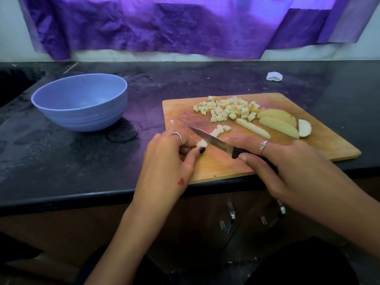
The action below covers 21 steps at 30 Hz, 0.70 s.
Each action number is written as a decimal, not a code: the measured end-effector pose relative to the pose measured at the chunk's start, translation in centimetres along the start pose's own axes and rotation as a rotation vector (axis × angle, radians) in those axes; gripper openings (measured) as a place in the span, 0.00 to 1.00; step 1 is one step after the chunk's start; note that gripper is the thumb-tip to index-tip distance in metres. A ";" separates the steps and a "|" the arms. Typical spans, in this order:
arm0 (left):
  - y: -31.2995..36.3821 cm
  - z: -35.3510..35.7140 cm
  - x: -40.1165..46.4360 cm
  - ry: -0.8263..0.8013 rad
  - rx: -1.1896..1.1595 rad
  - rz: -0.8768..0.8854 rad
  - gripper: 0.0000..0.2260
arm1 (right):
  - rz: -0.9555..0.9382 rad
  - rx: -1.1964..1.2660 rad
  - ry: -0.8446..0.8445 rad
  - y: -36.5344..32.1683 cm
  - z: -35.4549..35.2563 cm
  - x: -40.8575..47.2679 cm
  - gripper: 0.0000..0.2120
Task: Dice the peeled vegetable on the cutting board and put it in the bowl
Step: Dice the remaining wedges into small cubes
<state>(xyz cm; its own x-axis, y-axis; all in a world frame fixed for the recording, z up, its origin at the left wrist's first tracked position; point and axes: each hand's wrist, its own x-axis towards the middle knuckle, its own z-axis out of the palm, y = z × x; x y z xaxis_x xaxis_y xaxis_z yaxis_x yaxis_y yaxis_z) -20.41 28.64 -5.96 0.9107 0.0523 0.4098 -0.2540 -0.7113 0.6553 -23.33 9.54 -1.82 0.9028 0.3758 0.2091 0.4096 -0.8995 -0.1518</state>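
Observation:
A wooden cutting board [308, 149] lies on the dark counter. A pile of small pale dice [228, 109] sits at its far side, with long peeled slices [277, 122] and one strip [253, 128] to the right. My left hand [170, 159] pinches a short vegetable piece [202, 143] near the board's left edge. My right hand [287, 169] grips a black-handled knife [211, 139], whose blade rests just right of that piece. A few fresh dice [220, 129] lie beyond the blade. The blue bowl [82, 103] stands to the left, its visible inside bare.
The board overhangs close to the counter's front edge [82, 199]. A white scrap [274, 76] lies at the back right. A purple cloth [164, 25] hangs on the wall behind. Cabinet handles [231, 214] show below the counter.

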 end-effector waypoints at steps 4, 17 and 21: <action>0.0 -0.1 0.0 -0.017 0.004 0.007 0.03 | -0.031 0.043 0.000 -0.4 0.1 0.3 0.25; 0.1 -0.1 0.3 -0.014 0.032 -0.010 0.05 | -0.066 -0.031 -0.097 -1.7 0.6 1.9 0.20; 0.0 0.1 0.2 0.001 0.015 -0.010 0.05 | -0.099 -0.218 -0.075 -2.1 0.9 0.8 0.27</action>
<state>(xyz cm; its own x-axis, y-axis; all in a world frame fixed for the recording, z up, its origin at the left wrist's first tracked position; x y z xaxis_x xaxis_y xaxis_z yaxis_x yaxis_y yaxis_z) -20.18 28.59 -5.89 0.9129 0.0599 0.4038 -0.2399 -0.7215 0.6495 -23.38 11.93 -2.18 0.8701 0.4729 0.1388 0.4662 -0.8811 0.0791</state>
